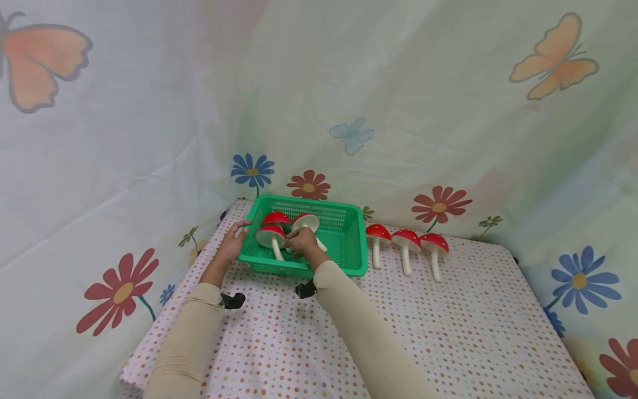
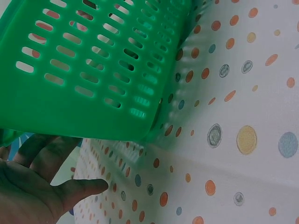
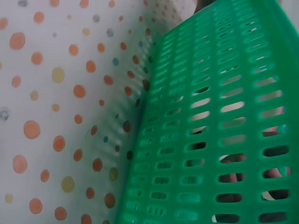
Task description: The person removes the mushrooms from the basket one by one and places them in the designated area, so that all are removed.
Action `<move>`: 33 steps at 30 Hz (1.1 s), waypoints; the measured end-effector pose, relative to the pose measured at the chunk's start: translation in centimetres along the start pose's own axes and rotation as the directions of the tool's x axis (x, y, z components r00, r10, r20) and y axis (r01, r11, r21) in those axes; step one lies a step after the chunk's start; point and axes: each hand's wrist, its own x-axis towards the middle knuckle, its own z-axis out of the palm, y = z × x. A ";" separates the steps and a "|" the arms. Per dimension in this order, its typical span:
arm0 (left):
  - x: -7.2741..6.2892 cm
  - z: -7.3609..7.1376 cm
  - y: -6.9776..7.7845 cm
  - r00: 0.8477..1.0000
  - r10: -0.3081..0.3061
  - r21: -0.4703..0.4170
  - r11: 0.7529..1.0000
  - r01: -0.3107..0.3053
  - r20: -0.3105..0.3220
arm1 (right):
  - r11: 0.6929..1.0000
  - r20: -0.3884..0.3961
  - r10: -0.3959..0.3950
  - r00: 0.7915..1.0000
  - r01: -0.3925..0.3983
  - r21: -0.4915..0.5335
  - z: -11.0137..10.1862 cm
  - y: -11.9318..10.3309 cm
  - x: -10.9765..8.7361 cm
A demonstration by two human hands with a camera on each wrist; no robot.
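A green plastic basket (image 1: 351, 244) stands on the table with three toy mushrooms inside, red-capped with white stems. One mushroom (image 1: 271, 235) lies at the front left, another (image 1: 277, 218) behind it, and a third (image 1: 306, 221) to the right. My right hand (image 1: 301, 241) reaches in over the front rim, its curled fingers on a mushroom among these; the hand hides which stem it grips. At the basket's left end is my left hand (image 1: 234, 243), fingers against the wall. In the left wrist view this hand (image 2: 42, 186) has its thumb stretched out, away from the basket (image 2: 79, 112).
Three more toy mushrooms lie in a row right of the basket: one (image 1: 376, 246), one (image 1: 406, 249) and one (image 1: 435, 249). A dotted cloth covers the table (image 1: 478, 332). Behind it hangs a fabric backdrop (image 1: 399, 83) with flowers and butterflies.
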 end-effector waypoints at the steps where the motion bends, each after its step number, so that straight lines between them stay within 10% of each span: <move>1: 0.0 0.1 0.0 1.000 -0.001 0.000 1.000 0.001 0.001 | 1.000 -0.019 0.006 1.000 -0.006 -0.020 0.1 0.1 0.2; 20: -0.1 0.8 0.2 1.000 -0.002 -0.011 1.000 0.002 -0.012 | 0.940 -0.124 -0.098 0.987 0.051 -0.338 0.1 0.1 0.4; 33: 0.2 0.3 0.2 1.000 -0.016 0.003 1.000 0.017 -0.016 | 0.917 -0.171 -0.287 0.943 0.219 -0.332 0.3 -0.4 0.3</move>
